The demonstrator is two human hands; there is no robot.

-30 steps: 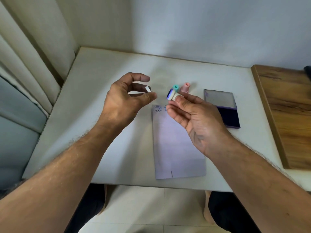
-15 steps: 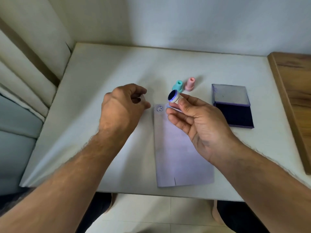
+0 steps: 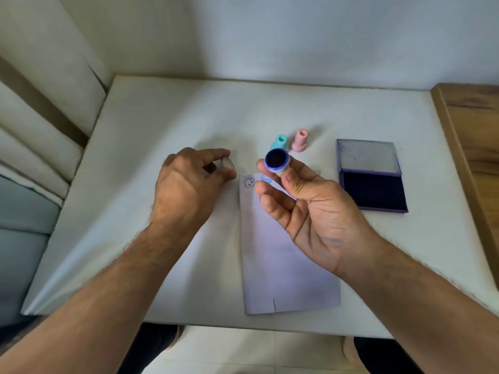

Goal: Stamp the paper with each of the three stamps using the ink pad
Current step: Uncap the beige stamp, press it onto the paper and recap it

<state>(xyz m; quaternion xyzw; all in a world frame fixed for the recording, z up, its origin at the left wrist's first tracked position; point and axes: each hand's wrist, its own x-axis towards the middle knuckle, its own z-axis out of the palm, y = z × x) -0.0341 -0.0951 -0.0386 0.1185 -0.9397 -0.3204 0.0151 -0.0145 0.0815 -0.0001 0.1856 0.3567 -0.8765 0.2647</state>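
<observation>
Since a second ago, the left hand has dropped from mid-air to just above the table, and the stamp face has turned up toward the camera.

Nearest lies the paper, its far edge bearing two blue prints, one half hidden by fingers. Above it the right hand pinches the stamp between thumb and forefinger, other fingers loosely spread; its round face looks dark with ink. The left hand's fingers are narrowed on a small white cap, left of the paper.

Beyond stand the teal stamp and pink stamp, upright and close together; the ink pad lies open to the right.

This looks like the third stamp's turn. Next, probably, comes turning the face down and pressing it squarely on bare paper beside the prints, inking first if needed.
</observation>
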